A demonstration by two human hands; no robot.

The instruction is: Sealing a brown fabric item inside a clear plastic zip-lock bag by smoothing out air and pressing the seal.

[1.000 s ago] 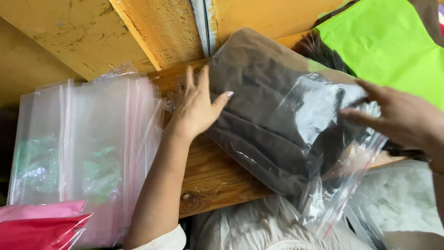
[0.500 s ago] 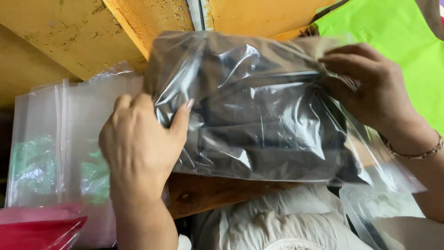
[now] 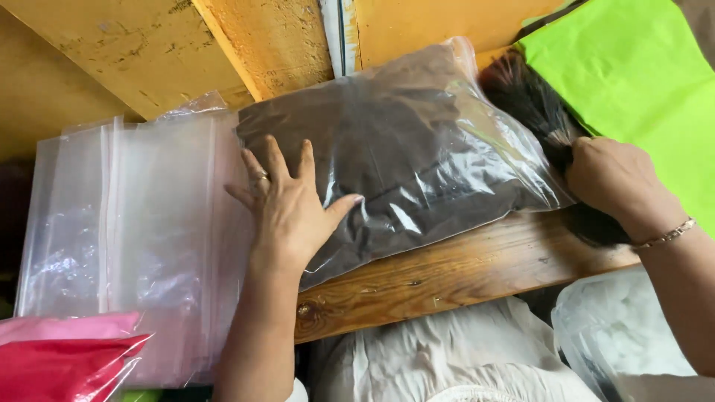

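Left hand [image 3: 287, 212] presses flat, fingers spread, on the bagged dark cloth [image 3: 395, 149] on the wooden board [image 3: 447, 272]. Empty clear bags [image 3: 141, 238] lie at nine o'clock. Right hand [image 3: 614, 179] closes on dark hair [image 3: 532, 100] at three o'clock, partly hidden under green sheet [image 3: 640, 82].

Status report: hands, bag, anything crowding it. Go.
Left hand flat on bagged dark cloth, open. Right hand closed on dark hair bundle. Bag on wooden plank. Empty clear bags alongside.

A wooden plank [image 3: 462, 272] carries a clear bag of dark cloth [image 3: 395, 156].
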